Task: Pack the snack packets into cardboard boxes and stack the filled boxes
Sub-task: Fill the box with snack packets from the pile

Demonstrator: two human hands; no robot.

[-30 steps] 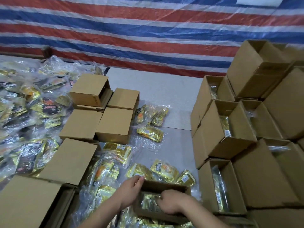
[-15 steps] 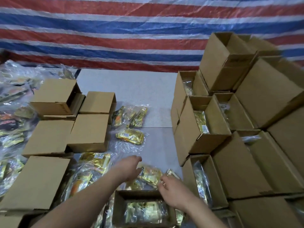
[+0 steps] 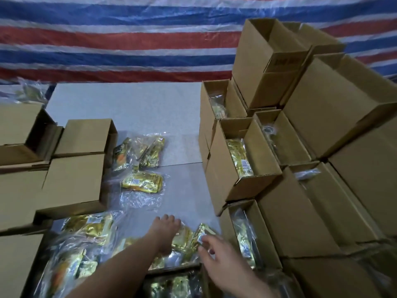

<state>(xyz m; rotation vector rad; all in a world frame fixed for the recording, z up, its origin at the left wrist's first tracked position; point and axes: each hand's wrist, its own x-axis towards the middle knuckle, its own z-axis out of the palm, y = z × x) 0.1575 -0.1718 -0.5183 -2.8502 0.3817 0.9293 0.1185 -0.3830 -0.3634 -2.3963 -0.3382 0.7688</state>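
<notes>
Your hands have left the open box (image 3: 171,282) at bottom centre: left hand (image 3: 166,233) lies flat-fingered on gold packets (image 3: 184,238), right hand (image 3: 217,257) pinches one, so more filling follows

1. Gold snack packets in clear wrap (image 3: 142,182) scattered mid-frame on the grey surface; more heaped at lower left (image 3: 86,231)
2. One gold packet (image 3: 184,238) at lower centre, under both hands
3. Open cardboard box (image 3: 174,284) at bottom centre, gold packets inside
4. Stacked open boxes (image 3: 242,166) filling the right side, packets standing inside
5. Closed-looking boxes (image 3: 75,181) at left, lying side by side
</notes>
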